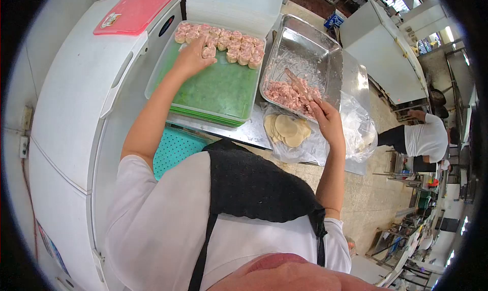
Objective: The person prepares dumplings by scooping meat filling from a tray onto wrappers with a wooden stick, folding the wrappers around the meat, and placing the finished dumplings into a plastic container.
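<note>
- Dumplings stand close together across the top of the green tray, upper centre; they cover well under half of it, so I'd judge the tray only partly filled.
- Left hand has its fingers around one dumpling at the edge of the group.
- Right hand grips a spatula over the meat.
- The metal pan, upper right of centre, has loose meat in its lower part, not yet wrapped.
- Flat wrappers lie unused on plastic, just below the pan.
</note>
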The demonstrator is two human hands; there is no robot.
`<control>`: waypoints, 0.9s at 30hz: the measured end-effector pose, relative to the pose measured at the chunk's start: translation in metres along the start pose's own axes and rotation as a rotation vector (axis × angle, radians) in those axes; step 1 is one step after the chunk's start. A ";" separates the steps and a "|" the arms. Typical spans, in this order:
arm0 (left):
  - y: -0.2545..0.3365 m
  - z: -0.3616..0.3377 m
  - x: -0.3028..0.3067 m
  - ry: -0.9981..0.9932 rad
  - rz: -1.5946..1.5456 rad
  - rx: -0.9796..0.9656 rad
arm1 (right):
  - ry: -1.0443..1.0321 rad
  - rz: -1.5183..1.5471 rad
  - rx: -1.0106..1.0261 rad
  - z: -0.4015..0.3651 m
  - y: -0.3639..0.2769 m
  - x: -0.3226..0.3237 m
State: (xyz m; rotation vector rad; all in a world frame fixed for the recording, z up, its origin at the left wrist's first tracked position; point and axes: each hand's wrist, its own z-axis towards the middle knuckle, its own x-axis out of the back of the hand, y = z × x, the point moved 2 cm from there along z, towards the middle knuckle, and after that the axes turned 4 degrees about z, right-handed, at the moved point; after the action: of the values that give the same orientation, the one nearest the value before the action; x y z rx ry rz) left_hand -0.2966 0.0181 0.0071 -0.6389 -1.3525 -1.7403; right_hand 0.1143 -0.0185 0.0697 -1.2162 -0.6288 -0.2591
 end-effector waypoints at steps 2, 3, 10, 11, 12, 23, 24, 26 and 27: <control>0.008 0.007 -0.010 -0.033 0.031 0.054 | -0.009 -0.021 -0.039 -0.006 0.009 0.007; 0.009 0.010 -0.015 -0.063 0.060 0.114 | -0.023 -0.045 -0.075 -0.008 0.013 0.011; 0.014 0.033 -0.053 0.000 0.192 0.089 | -0.016 0.008 -0.063 -0.018 0.035 0.040; 0.012 0.034 -0.054 0.026 0.204 0.066 | -0.028 0.002 -0.047 -0.019 0.046 0.043; 0.010 0.034 -0.056 0.052 0.217 0.043 | -0.041 -0.004 -0.030 -0.019 0.054 0.047; 0.245 -0.018 -0.093 -0.223 -0.014 -0.150 | -0.133 -0.207 0.095 0.012 0.082 0.065; 0.266 -0.020 -0.104 -0.356 0.002 -0.075 | -0.150 -0.257 0.162 0.019 0.091 0.064; 0.285 -0.023 -0.118 -0.489 0.022 -0.006 | -0.220 -0.381 0.194 0.031 0.120 0.076; 0.284 -0.026 -0.121 -0.401 -0.003 -0.039 | -0.307 -0.504 0.227 0.036 0.136 0.082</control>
State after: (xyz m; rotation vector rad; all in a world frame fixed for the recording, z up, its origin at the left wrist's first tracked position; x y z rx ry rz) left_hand 0.0089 0.0048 0.0554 -1.0502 -1.5888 -1.7018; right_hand 0.2380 0.0731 0.0170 -0.8688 -1.2015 -0.4128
